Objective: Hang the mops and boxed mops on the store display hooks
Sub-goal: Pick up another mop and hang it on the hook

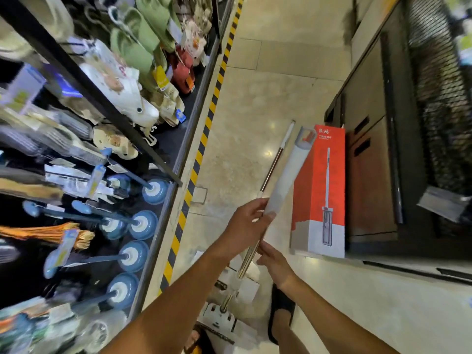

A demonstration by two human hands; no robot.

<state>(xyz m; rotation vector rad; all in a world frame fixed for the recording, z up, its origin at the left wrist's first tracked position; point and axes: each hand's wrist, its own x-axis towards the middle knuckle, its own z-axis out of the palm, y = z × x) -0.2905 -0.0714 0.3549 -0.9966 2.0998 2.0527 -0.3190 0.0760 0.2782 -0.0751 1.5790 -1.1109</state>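
While the left hand grips the mop at its white sleeve and the right hand clasps the pole lower | step: readying mop, head near floor | boxed mop waits against cabinet | next: raise hang loop to a free hook

Both bare forearms reach forward from the bottom edge and converge on the mop. The left hand is the higher one, its fingers and thumb curled round the shaft and its back to the camera. The right hand sits just below it, fingertips gripping the shaft, wrist straight.
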